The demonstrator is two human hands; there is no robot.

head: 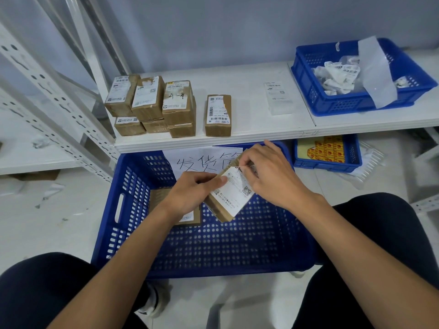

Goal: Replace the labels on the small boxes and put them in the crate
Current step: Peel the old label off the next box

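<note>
Left hand point(192, 188) gripping small box point(228, 198) above blue crate point(133, 233); right hand point(270, 176) pinching white label point(237, 188) at its 1 o'clock corner.

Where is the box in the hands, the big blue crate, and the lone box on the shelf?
Held box point(234, 198): head view, on its white label.
Big blue crate point(133, 186): head view, on its left wall.
Lone box point(218, 116): head view, on its top face, standing apart on the shelf.
</note>
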